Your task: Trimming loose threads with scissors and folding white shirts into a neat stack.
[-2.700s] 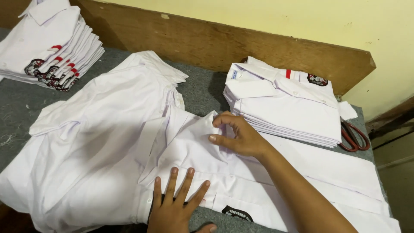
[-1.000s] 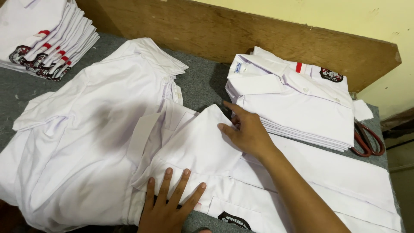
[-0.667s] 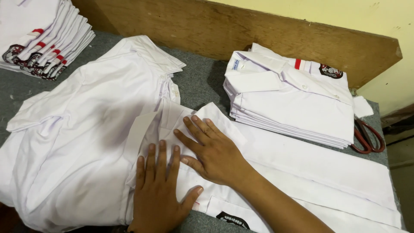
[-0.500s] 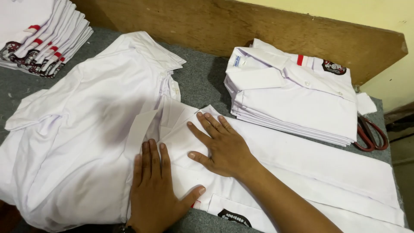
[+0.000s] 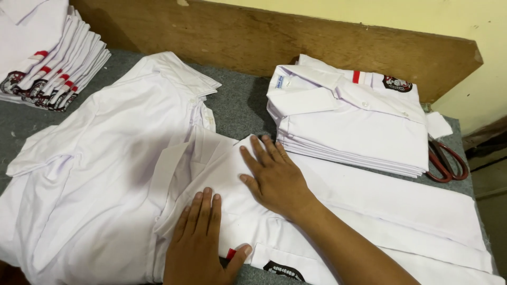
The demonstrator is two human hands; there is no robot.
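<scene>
The right hand [image 5: 274, 177] and the left hand [image 5: 198, 240] lie flat, fingers spread, pressing on the folded white cotton shirt [image 5: 369, 211] near the front of the grey table [image 5: 237, 103], so the fold stays down. Both arms reach in from the near side. Loose white shirts [image 5: 100, 174] lie left; a neat stack of folded white shirts [image 5: 348, 119] sits far right.

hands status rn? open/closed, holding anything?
Left hand: open, flat, palm down on the white shirt, gripping nothing.
Right hand: open, fingers spread, pressing on the same shirt's folded part, holding nothing.
</scene>
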